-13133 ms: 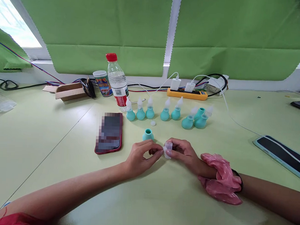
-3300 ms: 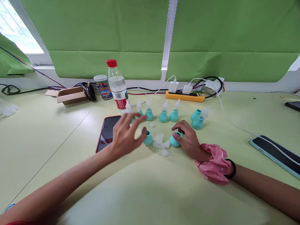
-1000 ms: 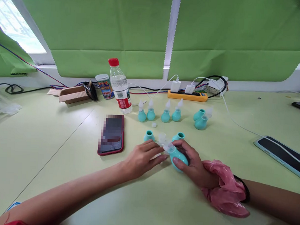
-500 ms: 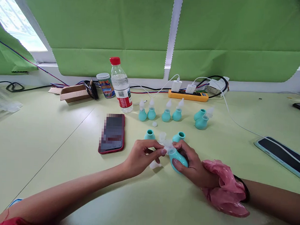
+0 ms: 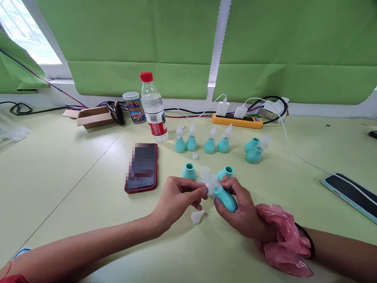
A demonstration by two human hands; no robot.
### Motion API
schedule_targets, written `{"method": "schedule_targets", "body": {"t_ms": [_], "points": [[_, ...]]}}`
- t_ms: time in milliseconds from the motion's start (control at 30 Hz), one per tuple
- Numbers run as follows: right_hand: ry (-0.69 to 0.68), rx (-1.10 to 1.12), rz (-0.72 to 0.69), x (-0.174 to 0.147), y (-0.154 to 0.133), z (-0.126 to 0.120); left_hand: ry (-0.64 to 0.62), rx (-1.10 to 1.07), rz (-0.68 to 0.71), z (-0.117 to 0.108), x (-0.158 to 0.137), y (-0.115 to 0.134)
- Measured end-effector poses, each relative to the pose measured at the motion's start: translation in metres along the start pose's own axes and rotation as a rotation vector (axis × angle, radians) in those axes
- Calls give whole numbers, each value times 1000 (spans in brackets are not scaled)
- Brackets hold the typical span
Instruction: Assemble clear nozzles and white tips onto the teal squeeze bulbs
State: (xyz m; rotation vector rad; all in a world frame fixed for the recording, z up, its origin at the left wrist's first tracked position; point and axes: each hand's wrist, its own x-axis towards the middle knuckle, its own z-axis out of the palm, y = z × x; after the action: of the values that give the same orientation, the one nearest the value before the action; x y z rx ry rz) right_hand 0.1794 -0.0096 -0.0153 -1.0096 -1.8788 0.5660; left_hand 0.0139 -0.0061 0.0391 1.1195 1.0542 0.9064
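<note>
My right hand (image 5: 240,207) wraps round a teal squeeze bulb (image 5: 226,199), tilted so its mouth faces my left hand. At that mouth, my left hand (image 5: 183,199) has thumb and forefinger pinched on a small translucent plastic piece (image 5: 209,188); its exact shape is partly hidden by the fingers. Behind the hands stand two teal bulbs with bare mouths, a left one (image 5: 189,171) and a right one (image 5: 227,171), with clear plastic parts (image 5: 205,172) lying between them. A loose frosted nozzle tip (image 5: 197,216) rests on the table just below my left fingers.
Farther back stand several teal bulbs fitted with frosted tips (image 5: 210,143). To their right are two bulbs (image 5: 254,153) close together. A phone (image 5: 141,168), a water bottle (image 5: 154,115), an orange power strip (image 5: 237,121) and a second phone (image 5: 353,197) surround the work area.
My hands have shifted slightly at the bulb's mouth, and the held bulb lies more level. The loose nozzle tip below my left fingers is now more fully in sight.
</note>
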Motion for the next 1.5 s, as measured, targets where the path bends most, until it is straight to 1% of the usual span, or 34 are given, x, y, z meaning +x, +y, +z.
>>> {"method": "schedule_targets", "body": {"t_ms": [167, 233, 367, 433, 500, 600, 667, 733, 833, 867, 900, 967, 1033, 1100, 1133, 1200, 1267, 1300, 1333, 1367, 1433, 1500], "points": [[43, -53, -49, 1, 0, 0, 7, 73, 35, -1, 0, 0], [47, -30, -65, 2, -1, 0, 11, 106, 65, -1, 0, 0], [-3, 142, -80, 2, -3, -3, 2, 131, 138, -2, 1, 0], [-5, 226, -59, 0, -2, -4, -6, 144, 185, -3, 2, -1], [19, 298, -10, -2, -1, -5, -16, 173, 229, -5, 4, -2], [72, 377, 50, -3, 2, -6, 12, 258, 251, -9, 10, -5], [77, 391, 77, -2, 4, -7, 35, 387, 278, -13, 16, -10], [51, 374, 91, -1, 4, -7, 15, 626, 368, -17, 22, -17], [20, 338, 78, 1, 3, -6, -65, 1102, 614, -22, 28, -30], [10, 324, 77, 1, 3, -6, -81, 1227, 692, -23, 30, -33], [4, 310, 77, 1, 2, -6, -88, 1315, 756, -24, 31, -36], [-4, 275, 78, 2, 1, -7, -69, 1381, 824, -25, 31, -37], [-20, 227, 61, 5, 0, -7, -36, 1356, 832, -24, 28, -33], [-41, 174, 24, 8, -2, -9, -39, 1326, 798, -21, 23, -24], [-52, 148, 7, 9, -2, -9, -77, 1336, 765, -20, 20, -19], [-63, 108, -5, 11, -3, -10, -223, 1433, 683, -18, 16, -10], [-72, 93, 21, 11, -3, -10, -367, 1574, 621, -17, 13, -5], [-79, 95, 38, 11, -3, -10, -402, 1639, 610, -17, 13, -5], [-91, 100, 51, 11, -4, -10, -405, 1693, 610, -17, 14, -6], [-109, 107, 59, 10, -4, -10, -379, 1736, 613, -17, 15, -8], [-148, 111, 51, 9, -5, -9, -290, 1793, 604, -17, 18, -13], [-166, 94, 37, 8, -5, -9, -208, 1795, 580, -17, 21, -18]]}}
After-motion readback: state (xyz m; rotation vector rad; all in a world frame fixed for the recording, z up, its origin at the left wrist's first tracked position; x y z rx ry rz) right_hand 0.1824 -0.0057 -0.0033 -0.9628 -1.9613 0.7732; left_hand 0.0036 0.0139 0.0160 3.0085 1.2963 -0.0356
